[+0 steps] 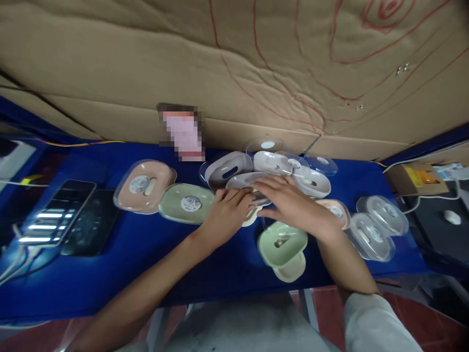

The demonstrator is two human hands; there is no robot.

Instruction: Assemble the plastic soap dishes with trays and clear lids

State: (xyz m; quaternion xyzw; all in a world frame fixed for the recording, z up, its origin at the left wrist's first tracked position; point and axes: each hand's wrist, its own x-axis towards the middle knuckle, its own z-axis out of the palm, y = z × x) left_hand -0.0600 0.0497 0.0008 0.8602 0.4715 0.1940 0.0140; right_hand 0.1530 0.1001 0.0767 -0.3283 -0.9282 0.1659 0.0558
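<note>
Left hand (227, 211), right hand (290, 203) on cases (246, 181), stickers (191, 203) illegible

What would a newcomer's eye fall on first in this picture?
First, the left hand and the right hand meet on a heap of oval plastic cases at the middle of the blue table. A pink case and a green case lie to the left, and clear cases to the right. Behind stands a cardboard wall with red curved lines, and a lit phone lies far left.
</note>
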